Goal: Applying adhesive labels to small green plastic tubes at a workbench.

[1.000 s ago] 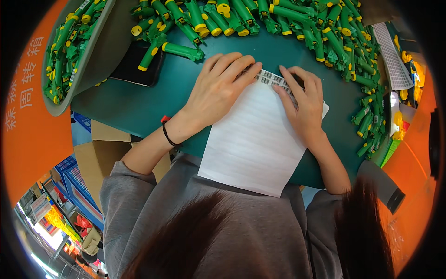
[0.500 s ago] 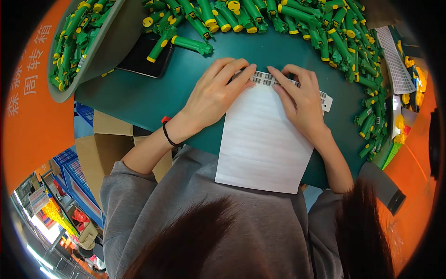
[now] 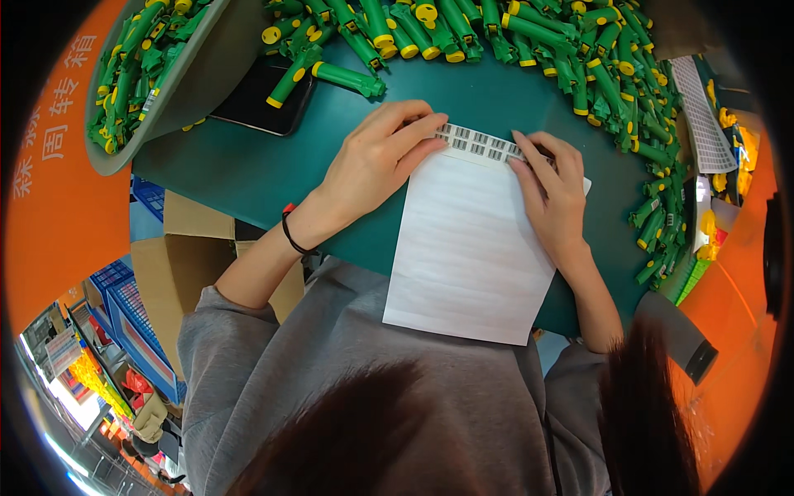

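A white label sheet (image 3: 471,256) lies over the near edge of the green table and hangs toward my lap. Along its far edge runs a band of small black-and-white barcode stickers (image 3: 478,144); the rest of the sheet looks blank. My left hand (image 3: 376,157) pinches the far left corner between thumb and fingers. At the far right corner, my right hand (image 3: 552,192) has its thumb and index finger closed on the edge. The barcode band shows between the two hands, its ends covered by fingertips.
Green tubes with yellow ends (image 3: 463,29) are heaped along the table's far and right sides. More fill a grey bin (image 3: 203,74) at left, beside a black phone-like slab (image 3: 266,97). A cardboard box (image 3: 194,273) stands below the left edge; a printed sheet (image 3: 703,116) lies far right.
My hands have spread apart along the sheet's far edge, the right one moving right and slightly nearer. More of the barcode band now shows between them.
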Demonstrator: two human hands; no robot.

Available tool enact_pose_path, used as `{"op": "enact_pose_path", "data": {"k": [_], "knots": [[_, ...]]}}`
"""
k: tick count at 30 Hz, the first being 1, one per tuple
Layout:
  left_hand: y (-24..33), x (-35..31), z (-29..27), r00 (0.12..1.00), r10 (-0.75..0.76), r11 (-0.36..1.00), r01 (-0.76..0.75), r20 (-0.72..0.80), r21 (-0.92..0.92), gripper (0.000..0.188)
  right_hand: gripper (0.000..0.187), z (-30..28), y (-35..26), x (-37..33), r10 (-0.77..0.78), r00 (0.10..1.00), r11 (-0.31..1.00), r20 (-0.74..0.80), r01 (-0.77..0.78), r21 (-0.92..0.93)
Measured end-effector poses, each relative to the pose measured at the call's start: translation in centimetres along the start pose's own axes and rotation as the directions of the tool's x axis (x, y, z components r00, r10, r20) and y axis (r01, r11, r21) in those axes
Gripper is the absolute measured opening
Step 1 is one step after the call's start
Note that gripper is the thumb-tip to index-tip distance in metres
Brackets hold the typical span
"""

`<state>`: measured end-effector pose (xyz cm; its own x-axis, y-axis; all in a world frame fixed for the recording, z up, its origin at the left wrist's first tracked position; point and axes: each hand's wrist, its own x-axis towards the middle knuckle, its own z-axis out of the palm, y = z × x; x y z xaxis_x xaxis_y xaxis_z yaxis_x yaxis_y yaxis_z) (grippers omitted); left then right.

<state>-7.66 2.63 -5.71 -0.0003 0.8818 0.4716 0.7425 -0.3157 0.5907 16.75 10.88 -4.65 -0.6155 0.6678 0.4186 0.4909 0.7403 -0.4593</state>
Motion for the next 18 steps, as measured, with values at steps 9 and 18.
{"op": "enact_pose_path", "data": {"k": [9, 18], "knots": [[0.5, 0.4, -0.1, 0.999, -0.023, 1.0, 0.024, 0.035, -0.013, 0.025, 0.035, -0.9, 0.7, -1.0, -0.217, 0.975, 0.962, -0.05, 0.205, -0.183], [0.2, 0.2, 0.2, 1.0, 0.003, 1.0, -0.003, -0.002, -0.005, 0.026, 0.037, -1.7, 1.8, -0.9, -0.112, 0.994, 0.991, -0.017, 0.11, -0.073]]}}
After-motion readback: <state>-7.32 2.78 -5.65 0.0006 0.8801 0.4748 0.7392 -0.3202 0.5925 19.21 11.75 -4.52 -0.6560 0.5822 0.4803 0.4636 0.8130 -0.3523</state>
